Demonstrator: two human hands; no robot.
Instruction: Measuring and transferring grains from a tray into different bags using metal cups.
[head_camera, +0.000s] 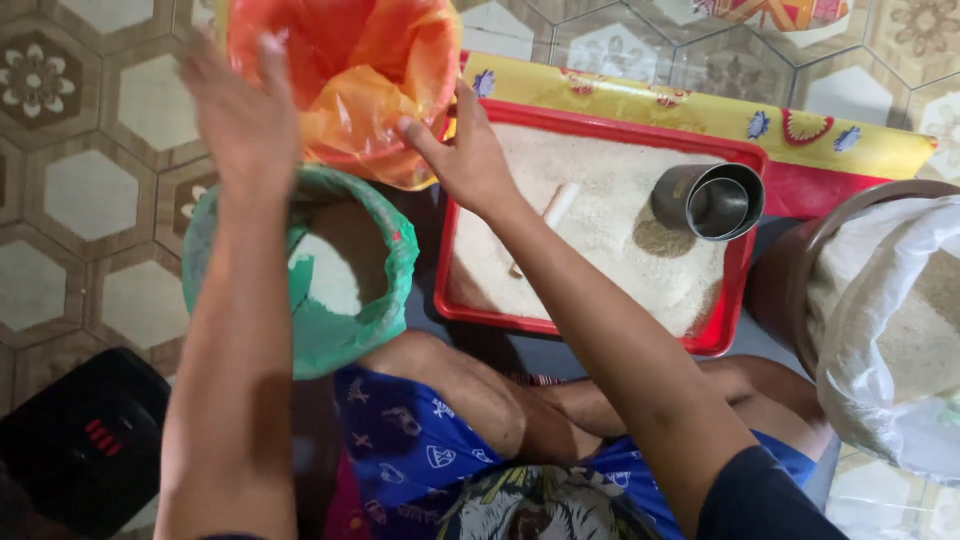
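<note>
Here we are, looking down on someone seated cross-legged on the tiled floor (90, 190), and both arms are up at the orange plastic bag (350, 70); the left hand (240, 105) is raised against the bag's near left edge, blurred, fingers spread, and I cannot tell whether it grips the plastic or only rests on it; the right hand (468, 160) is on the bag's right side, thumb and fingers pinching the film, so the hands are well apart with the mouth of the bag stretched wide between them, which looks to me like the reason for the two-sided hold: thin plastic will not stay open on its own; just below the left hand sits a green bag (340, 300) with its top rolled down into a collar, white grain showing inside, the rolled rim keeping it standing and open; right beside the right hand, touching distance from the wrist, lies a red tray (600, 130) spread with a shallow layer of the same pale grain, shallow enough to see and pick through; on that grain, beyond the right forearm, a steel cup (712, 200) lies tipped on its side, mouth toward us, and a small pale stick-like piece (558, 205) lies nearer the hand; far out past the right elbow a large white sack (890, 320) sits inside a brown round tub, open-topped; a black device (80, 440) lies on the floor by the left elbow.
</note>
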